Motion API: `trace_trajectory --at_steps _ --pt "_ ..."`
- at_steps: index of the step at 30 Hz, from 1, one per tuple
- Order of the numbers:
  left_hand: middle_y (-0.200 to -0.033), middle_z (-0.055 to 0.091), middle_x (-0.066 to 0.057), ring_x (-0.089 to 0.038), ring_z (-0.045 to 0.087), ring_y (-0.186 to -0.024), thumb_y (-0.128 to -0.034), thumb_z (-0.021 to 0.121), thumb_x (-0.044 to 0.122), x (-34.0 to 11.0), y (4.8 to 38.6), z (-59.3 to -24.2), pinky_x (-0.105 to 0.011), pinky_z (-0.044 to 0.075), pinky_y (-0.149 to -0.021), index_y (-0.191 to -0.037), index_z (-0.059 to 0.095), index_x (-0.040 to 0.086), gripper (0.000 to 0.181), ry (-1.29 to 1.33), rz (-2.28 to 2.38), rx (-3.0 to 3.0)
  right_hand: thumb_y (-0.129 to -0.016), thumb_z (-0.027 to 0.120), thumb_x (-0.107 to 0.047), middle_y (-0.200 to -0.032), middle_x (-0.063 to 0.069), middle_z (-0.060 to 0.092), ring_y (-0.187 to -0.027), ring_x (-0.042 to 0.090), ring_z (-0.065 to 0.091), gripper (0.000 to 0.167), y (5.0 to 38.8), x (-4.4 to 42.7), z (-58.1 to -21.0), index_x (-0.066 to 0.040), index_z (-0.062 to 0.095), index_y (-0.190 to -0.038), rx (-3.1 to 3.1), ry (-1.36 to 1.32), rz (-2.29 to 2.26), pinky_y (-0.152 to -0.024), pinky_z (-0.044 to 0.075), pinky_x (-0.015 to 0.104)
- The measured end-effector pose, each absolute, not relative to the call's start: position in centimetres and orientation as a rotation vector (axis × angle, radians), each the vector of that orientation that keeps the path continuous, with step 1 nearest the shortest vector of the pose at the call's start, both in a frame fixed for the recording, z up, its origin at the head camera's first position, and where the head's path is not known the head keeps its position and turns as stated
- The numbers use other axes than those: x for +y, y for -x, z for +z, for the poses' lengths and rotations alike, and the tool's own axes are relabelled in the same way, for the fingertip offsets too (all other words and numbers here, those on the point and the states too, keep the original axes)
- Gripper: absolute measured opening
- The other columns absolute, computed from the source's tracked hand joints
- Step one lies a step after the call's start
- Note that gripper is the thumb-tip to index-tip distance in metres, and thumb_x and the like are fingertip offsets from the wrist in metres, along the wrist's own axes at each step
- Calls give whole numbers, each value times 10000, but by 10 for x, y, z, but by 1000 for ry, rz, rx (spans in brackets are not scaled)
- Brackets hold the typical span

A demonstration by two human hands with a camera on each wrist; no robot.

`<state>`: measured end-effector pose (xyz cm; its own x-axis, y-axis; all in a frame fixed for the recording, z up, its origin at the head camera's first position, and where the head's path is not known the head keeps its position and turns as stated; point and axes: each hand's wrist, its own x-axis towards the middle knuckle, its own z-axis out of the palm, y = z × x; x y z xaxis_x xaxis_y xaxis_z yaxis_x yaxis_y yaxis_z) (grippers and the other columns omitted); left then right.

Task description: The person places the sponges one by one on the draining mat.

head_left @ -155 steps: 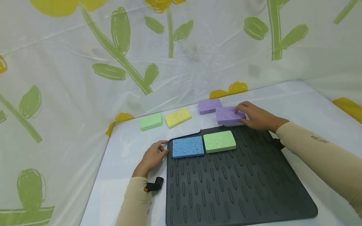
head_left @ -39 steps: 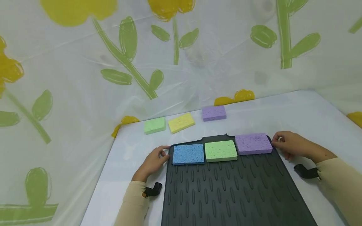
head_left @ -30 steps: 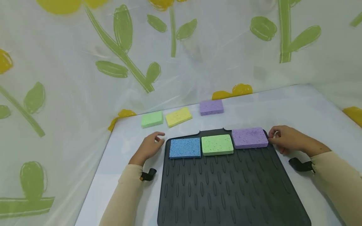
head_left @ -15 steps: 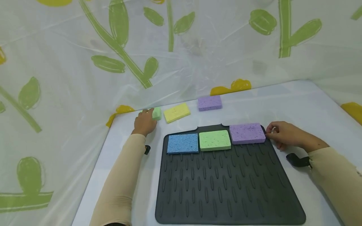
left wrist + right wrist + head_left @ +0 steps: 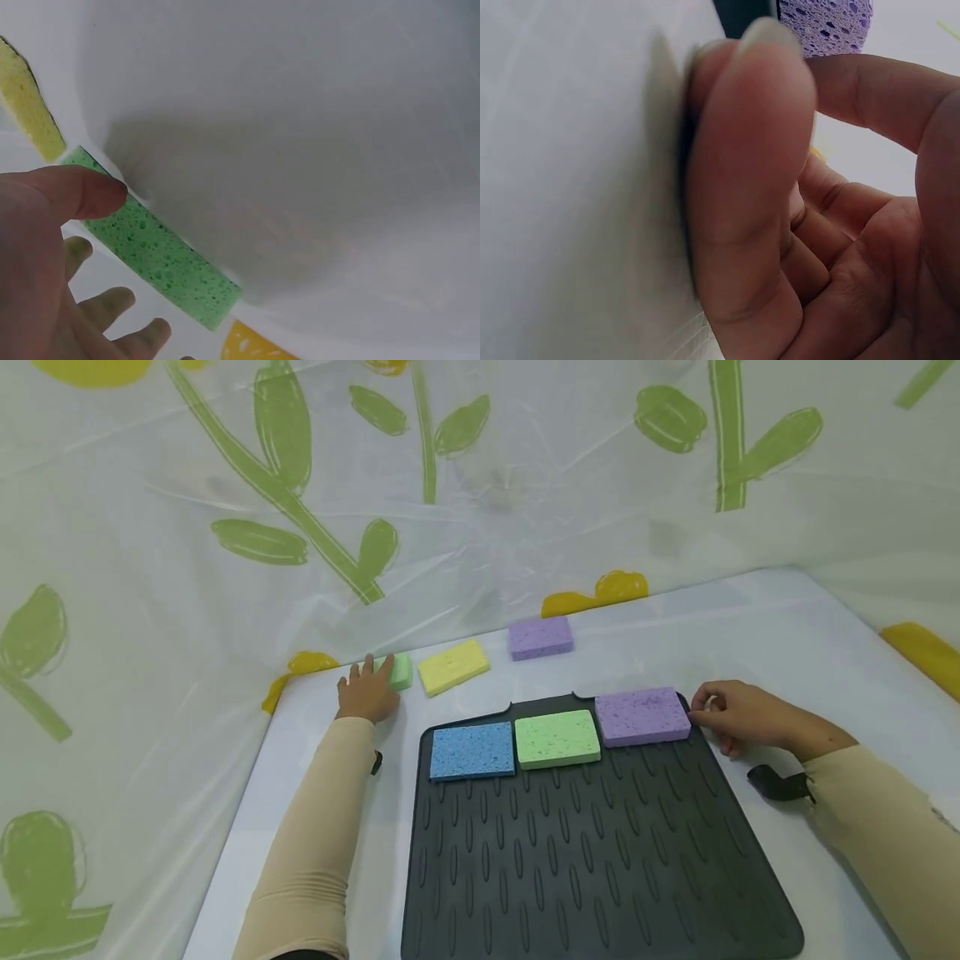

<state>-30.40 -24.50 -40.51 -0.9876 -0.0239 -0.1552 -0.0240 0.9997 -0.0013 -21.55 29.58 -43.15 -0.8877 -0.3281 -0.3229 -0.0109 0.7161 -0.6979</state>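
At the table's far left edge my left hand point(image 5: 366, 693) reaches over a light green sponge point(image 5: 402, 672), fingers spread. In the left wrist view, the thumb lies against the long side of that sponge point(image 5: 161, 259), with the other fingers extended beyond its opposite side. My right hand point(image 5: 750, 714) rests at the far right corner of a black ridged mat point(image 5: 600, 860), loosely curled, fingertips by the mat's edge and the purple sponge point(image 5: 642, 717). It holds nothing visible. Left of that sponge, a green sponge point(image 5: 557, 739) and a blue sponge point(image 5: 472, 752) complete a row on the mat.
Behind the mat, a yellow sponge point(image 5: 453, 667) and another purple sponge point(image 5: 541, 637) lie on the white table point(image 5: 720, 618). A flower-printed curtain point(image 5: 495, 543) hangs along the table's back and left edges.
A purple sponge went from my right hand's hold onto the mat's far right corner. My left hand left the mat's left corner, moved to the back-left green sponge, then spread its fingers.
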Motion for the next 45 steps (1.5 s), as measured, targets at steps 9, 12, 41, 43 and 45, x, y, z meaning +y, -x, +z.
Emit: trace_trajectory --at_steps 9,12,41,43,45 --pt "-1651 141 -233 -544 132 -1482 -961 407 184 -251 309 -413 -752 224 -1092 -1618 144 205 708 51 114 2903 -1009 565 -259 -698 42 547 -562 186 592 274 214 296 -430 -6 546 -1115 2477 255 -1019 -508 520 334" --pt "-1630 216 -234 -544 221 -1452 -934 415 171 -250 309 -408 -752 250 -1079 -1610 199 207 711 54 118 2899 -1011 563 -256 -696 44 542 -559 188 591 272 213 296 -429 -4 543 -1113 2471 255 -1029 -505 522 335" --pt "-1366 519 -329 -493 438 -1214 -932 508 269 -252 281 -398 -707 248 -1061 -1593 263 203 709 18 -79 2935 -1025 548 -247 -734 46 530 -573 182 586 267 217 299 -436 -12 533 -1151 2451 255 -1049 -511 528 329" --pt "-1366 531 -325 -485 452 -1203 -949 520 291 -253 277 -398 -709 244 -1059 -1590 275 202 692 18 -88 2937 -1024 550 -247 -738 48 529 -573 184 587 266 217 299 -436 -14 533 -1151 2447 250 -1058 -512 532 330" --pt "-1370 539 -320 -480 461 -1197 -965 544 328 -254 272 -399 -708 245 -1059 -1586 287 202 683 28 -88 2938 -1023 553 -248 -739 50 528 -570 186 589 266 217 299 -436 -16 534 -1152 2446 248 -1062 -512 534 331"
